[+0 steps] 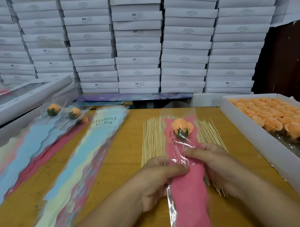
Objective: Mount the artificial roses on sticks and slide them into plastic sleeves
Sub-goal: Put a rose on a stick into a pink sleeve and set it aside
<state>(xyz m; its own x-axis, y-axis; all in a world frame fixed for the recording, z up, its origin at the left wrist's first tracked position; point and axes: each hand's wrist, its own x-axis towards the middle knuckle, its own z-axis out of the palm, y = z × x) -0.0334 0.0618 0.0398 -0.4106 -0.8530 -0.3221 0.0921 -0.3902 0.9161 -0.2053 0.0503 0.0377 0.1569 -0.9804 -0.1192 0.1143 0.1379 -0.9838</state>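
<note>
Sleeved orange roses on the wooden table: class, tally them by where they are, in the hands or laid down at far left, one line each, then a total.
Orange fabric rose on a stick in the pink plastic sleeve, held by the left hand and right hand: 1
Finished sleeved orange roses laid at far left: 3
Total: 4

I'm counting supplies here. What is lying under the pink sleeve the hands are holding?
Under the pink sleeve lies a spread of wooden sticks on the table, showing on both sides of it. How many sticks sit directly beneath is hidden by the sleeve and both hands.
</note>
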